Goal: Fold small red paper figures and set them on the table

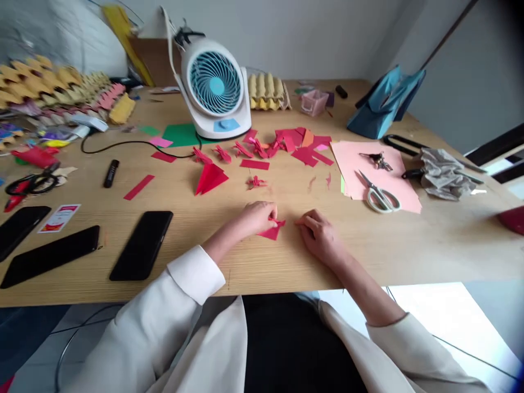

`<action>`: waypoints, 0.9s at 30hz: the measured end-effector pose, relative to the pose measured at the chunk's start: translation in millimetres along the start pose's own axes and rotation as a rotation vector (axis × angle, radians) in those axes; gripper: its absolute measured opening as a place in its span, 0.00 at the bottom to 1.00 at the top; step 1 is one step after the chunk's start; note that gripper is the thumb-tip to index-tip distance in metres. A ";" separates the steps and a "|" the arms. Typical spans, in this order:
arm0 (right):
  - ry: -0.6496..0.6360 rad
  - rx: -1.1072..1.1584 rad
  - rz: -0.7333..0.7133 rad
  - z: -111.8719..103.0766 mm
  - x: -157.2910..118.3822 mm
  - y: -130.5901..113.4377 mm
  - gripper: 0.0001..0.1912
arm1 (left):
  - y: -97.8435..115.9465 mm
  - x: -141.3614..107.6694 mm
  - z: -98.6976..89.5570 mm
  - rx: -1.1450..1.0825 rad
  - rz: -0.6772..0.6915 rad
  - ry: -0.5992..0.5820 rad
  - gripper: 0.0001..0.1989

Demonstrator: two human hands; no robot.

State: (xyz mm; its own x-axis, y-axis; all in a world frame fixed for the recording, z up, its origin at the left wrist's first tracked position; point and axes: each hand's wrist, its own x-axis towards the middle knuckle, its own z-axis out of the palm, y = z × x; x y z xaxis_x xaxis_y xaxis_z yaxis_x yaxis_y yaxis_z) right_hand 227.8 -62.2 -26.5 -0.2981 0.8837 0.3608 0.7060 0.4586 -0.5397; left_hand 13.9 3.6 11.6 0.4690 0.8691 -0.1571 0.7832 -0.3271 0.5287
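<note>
My left hand [258, 218] is closed on a small piece of red paper [271, 233] near the front of the table, with thumb and fingers pinched at its upper part. To its right, my right hand [319, 236] rests on the wood with its fingers curled in and the index finger pointing toward the paper. A gap separates that hand from the paper, and whether anything is inside its fingers is hidden. Beyond the hands lie a larger folded red paper [211, 178], a small red folded figure [256, 182] and a row of similar red figures [223, 154].
A white fan [216, 87] stands at the back. Red paper scraps [303, 147] lie right of it. Scissors [382, 197] rest on pink sheets [356, 158]. Several phones, including a black phone [141, 245], lie at left. A blue bag [385, 103] stands at back right.
</note>
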 end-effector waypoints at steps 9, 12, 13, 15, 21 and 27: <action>-0.249 0.416 0.263 -24.8 45.3 -16.5 0.14 | -15.3 9.5 7.2 -0.824 0.060 0.114 0.10; -0.305 0.460 0.258 -22.6 72.7 -25.5 0.12 | -14.9 6.7 8.4 -1.003 0.070 0.195 0.11; -0.309 0.488 0.268 -17.7 79.0 -27.6 0.12 | -14.8 5.4 8.8 -1.043 0.076 0.219 0.11; -0.280 0.554 0.292 -3.4 85.4 -30.0 0.14 | -15.3 3.0 9.8 -1.104 0.076 0.248 0.10; -0.155 0.609 0.347 27.6 74.9 -31.7 0.15 | -20.8 0.6 11.4 -1.013 0.084 0.268 0.11; -0.143 0.406 0.265 20.1 68.3 -36.7 0.08 | -21.9 1.8 13.5 -0.919 0.081 0.277 0.10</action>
State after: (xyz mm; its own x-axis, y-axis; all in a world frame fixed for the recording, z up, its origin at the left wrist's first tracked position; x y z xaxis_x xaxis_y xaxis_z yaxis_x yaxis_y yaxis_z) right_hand 168.6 -16.8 2.7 -0.2480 0.9655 0.0791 0.4709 0.1915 -0.8612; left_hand 3.1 7.2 -11.6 0.3022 0.9520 0.0487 0.0717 -0.0737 0.9947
